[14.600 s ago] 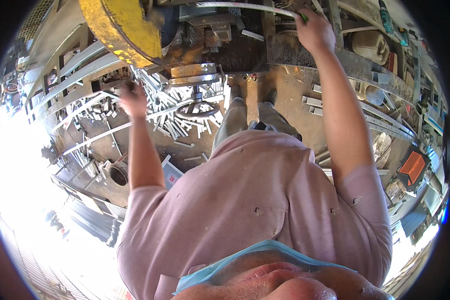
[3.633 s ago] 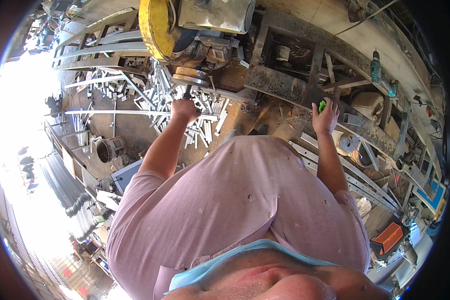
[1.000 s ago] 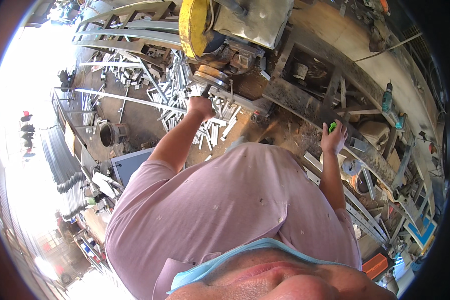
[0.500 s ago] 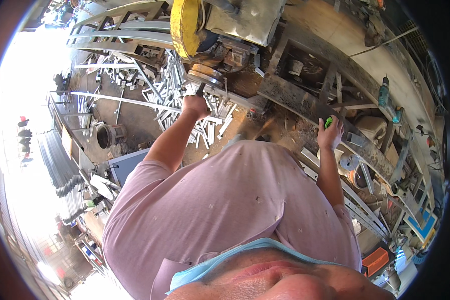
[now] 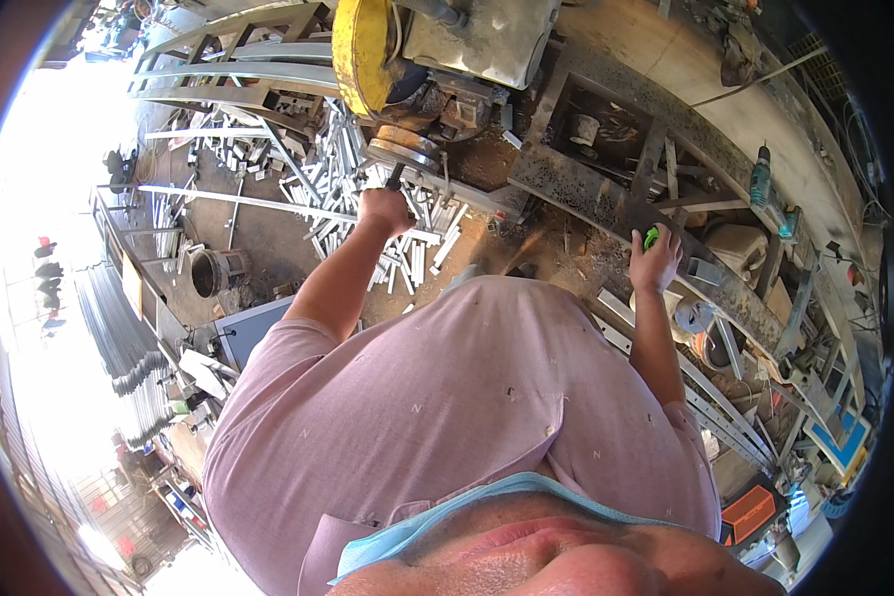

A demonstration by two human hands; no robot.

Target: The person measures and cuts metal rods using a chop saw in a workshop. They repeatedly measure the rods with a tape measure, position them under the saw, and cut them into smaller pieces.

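My left hand (image 5: 384,211) is closed round a black handle (image 5: 395,177) just below the round metal wheel-like part (image 5: 403,145) of a cutting machine. That machine has a yellow disc guard (image 5: 361,55) and a grey metal housing (image 5: 482,38). What the handle joins to is partly hidden by my fist. Over at the right, my right hand (image 5: 656,262) curls round a small bright green object (image 5: 652,236), whose kind I cannot make out. It is held beside the edge of a dark steel frame bench (image 5: 581,191).
Many short silvery metal offcuts (image 5: 328,214) are heaped on the floor beyond my left hand. A bucket (image 5: 207,272) stands at the left. On the bench's right lies a teal power drill (image 5: 761,179). Long metal profiles (image 5: 720,422) rest below my right arm.
The whole view shifts very slightly. Both hands keep their grips and stay in nearly the same places.
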